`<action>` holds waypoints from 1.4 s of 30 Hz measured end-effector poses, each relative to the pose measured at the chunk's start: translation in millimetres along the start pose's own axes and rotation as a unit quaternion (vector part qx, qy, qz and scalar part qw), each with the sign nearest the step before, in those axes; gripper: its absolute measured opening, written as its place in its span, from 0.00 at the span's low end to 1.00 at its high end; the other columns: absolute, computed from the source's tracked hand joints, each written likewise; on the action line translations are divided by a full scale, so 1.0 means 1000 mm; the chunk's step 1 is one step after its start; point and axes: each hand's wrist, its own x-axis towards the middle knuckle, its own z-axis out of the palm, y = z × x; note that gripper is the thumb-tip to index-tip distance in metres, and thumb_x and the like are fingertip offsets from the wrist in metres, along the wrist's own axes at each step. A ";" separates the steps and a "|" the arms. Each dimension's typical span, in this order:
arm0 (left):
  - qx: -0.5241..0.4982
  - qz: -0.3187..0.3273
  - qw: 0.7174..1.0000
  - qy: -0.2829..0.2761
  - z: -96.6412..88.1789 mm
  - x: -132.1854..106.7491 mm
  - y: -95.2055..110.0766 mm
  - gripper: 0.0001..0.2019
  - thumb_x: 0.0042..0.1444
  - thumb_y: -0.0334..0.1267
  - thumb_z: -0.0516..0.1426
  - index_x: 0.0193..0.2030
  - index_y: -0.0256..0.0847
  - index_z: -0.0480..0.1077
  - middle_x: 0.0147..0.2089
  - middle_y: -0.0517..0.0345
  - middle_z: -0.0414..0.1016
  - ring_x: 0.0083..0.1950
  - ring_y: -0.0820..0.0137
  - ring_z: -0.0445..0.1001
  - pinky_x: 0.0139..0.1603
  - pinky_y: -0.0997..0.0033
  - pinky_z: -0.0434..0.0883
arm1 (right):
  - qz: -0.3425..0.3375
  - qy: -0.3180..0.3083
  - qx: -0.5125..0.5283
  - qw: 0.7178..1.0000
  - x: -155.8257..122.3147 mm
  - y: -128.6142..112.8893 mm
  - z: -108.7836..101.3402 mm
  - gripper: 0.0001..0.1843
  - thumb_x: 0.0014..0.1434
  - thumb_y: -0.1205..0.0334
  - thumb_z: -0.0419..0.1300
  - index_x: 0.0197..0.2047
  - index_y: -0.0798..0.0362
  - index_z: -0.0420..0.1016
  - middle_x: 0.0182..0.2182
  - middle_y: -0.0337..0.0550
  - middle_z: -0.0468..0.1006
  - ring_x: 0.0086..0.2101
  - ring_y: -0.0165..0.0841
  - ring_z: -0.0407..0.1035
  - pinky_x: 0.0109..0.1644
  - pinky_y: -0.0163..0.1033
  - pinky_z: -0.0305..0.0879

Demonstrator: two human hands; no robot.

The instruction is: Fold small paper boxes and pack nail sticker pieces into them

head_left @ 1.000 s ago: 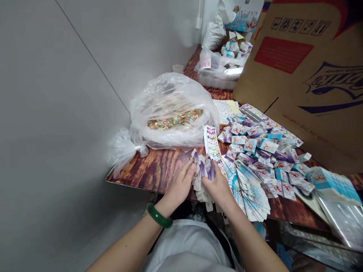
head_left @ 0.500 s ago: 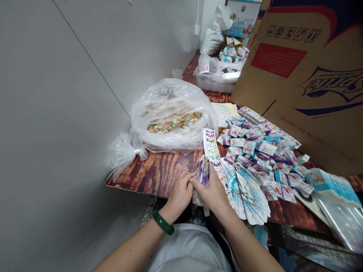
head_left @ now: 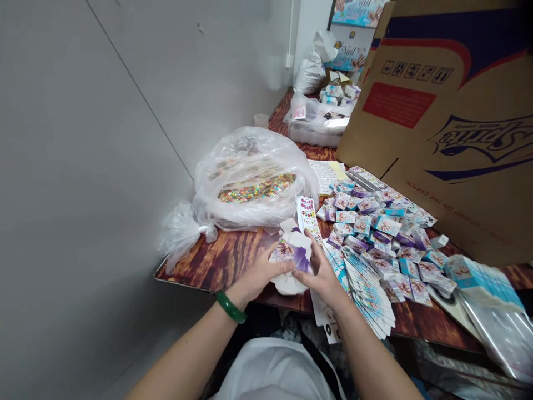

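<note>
As I work from afar, my left hand (head_left: 258,278) and right hand (head_left: 323,279) grip a bundle of flat white-and-purple cartons (head_left: 292,250) between them at the near edge of the tabletop (head_left: 231,255). Farther back, toward the left corner, I see a plastic bag (head_left: 245,218) of glittering pieces (head_left: 255,192), while small boxes (head_left: 362,224) lie heaped to the right, behind fanned blue-and-white cards (head_left: 368,294).

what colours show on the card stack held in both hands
The card stack is mainly white and purple; head view.
</note>
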 end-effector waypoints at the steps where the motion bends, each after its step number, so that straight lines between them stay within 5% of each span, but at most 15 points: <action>1: 0.046 0.027 0.999 -0.004 -0.002 0.000 0.005 0.35 0.42 0.44 0.67 0.57 0.39 0.61 0.53 0.48 0.73 0.51 0.58 0.73 0.53 0.60 0.68 | -0.005 -0.025 -0.010 1.000 0.001 -0.002 -0.003 0.46 0.52 0.59 0.61 0.68 0.50 0.42 0.65 0.48 0.54 0.60 0.39 0.55 0.62 0.47 0.55; 5: 0.211 0.094 0.973 0.004 -0.010 0.002 0.003 0.39 0.40 0.40 0.68 0.60 0.42 0.57 0.57 0.50 0.68 0.58 0.59 0.67 0.59 0.61 0.64 | 0.008 -0.089 -0.042 0.995 0.002 0.003 -0.013 0.50 0.50 0.58 0.65 0.68 0.47 0.40 0.64 0.48 0.56 0.61 0.38 0.54 0.63 0.48 0.51; 11: 0.274 0.075 0.959 0.010 -0.023 0.001 -0.029 0.52 0.39 0.42 0.68 0.66 0.41 0.42 0.63 0.43 0.59 0.64 0.56 0.60 0.64 0.55 0.56 | 0.027 -0.059 -0.009 0.998 -0.006 0.019 -0.008 0.52 0.50 0.66 0.65 0.69 0.46 0.35 0.64 0.47 0.56 0.60 0.36 0.55 0.64 0.48 0.48; 18: 0.320 0.164 0.933 0.011 -0.016 -0.009 -0.026 0.37 0.48 0.41 0.64 0.62 0.44 0.50 0.62 0.45 0.58 0.63 0.58 0.60 0.64 0.56 0.57 | 0.007 -0.052 0.000 0.999 -0.006 0.007 -0.008 0.54 0.47 0.61 0.68 0.68 0.46 0.39 0.65 0.49 0.52 0.61 0.38 0.55 0.62 0.46 0.54; 24: 0.322 0.112 0.939 -0.050 -0.027 -0.009 -0.027 0.46 0.42 0.40 0.67 0.64 0.43 0.45 0.62 0.44 0.58 0.63 0.56 0.60 0.63 0.54 0.56 | 0.037 -0.042 -0.020 0.998 -0.007 0.032 -0.007 0.49 0.44 0.56 0.70 0.65 0.49 0.51 0.58 0.49 0.64 0.57 0.41 0.61 0.60 0.49 0.56; 28: 0.339 0.083 0.930 -0.117 -0.038 -0.009 -0.010 0.45 0.43 0.42 0.66 0.65 0.42 0.46 0.63 0.44 0.57 0.63 0.56 0.60 0.63 0.56 0.57 | 0.046 0.001 -0.060 0.997 -0.005 0.034 0.005 0.51 0.42 0.57 0.70 0.65 0.50 0.49 0.58 0.51 0.64 0.56 0.41 0.62 0.59 0.49 0.57; 32: 0.388 0.103 0.916 -0.024 -0.035 -0.003 -0.010 0.38 0.46 0.42 0.64 0.62 0.40 0.51 0.60 0.45 0.61 0.61 0.57 0.62 0.62 0.57 0.59 | 0.030 0.039 -0.118 0.992 0.001 0.028 0.010 0.56 0.38 0.61 0.71 0.66 0.49 0.47 0.58 0.50 0.64 0.56 0.42 0.62 0.60 0.49 0.56; 35: 0.366 0.121 0.922 0.041 -0.027 0.001 -0.023 0.37 0.48 0.39 0.62 0.62 0.38 0.49 0.60 0.43 0.61 0.60 0.59 0.64 0.61 0.58 0.60 | 0.067 0.070 -0.069 0.993 0.002 0.031 0.016 0.53 0.41 0.65 0.69 0.66 0.51 0.44 0.53 0.51 0.68 0.49 0.40 0.68 0.55 0.48 0.63; 39: 0.326 0.142 0.934 0.019 -0.021 0.001 -0.034 0.37 0.50 0.40 0.61 0.62 0.40 0.45 0.61 0.42 0.60 0.61 0.59 0.63 0.62 0.57 0.60 | 0.059 0.088 -0.029 0.994 0.000 0.035 0.020 0.56 0.43 0.70 0.65 0.68 0.50 0.37 0.59 0.54 0.61 0.54 0.41 0.64 0.55 0.48 0.64; 42: 0.316 0.167 0.934 0.000 -0.023 -0.001 -0.036 0.39 0.50 0.42 0.62 0.63 0.42 0.43 0.62 0.42 0.58 0.61 0.58 0.63 0.62 0.54 0.59 | -0.016 0.059 -0.162 0.985 -0.003 0.026 0.013 0.54 0.45 0.72 0.62 0.69 0.49 0.36 0.64 0.53 0.51 0.62 0.43 0.50 0.63 0.52 0.51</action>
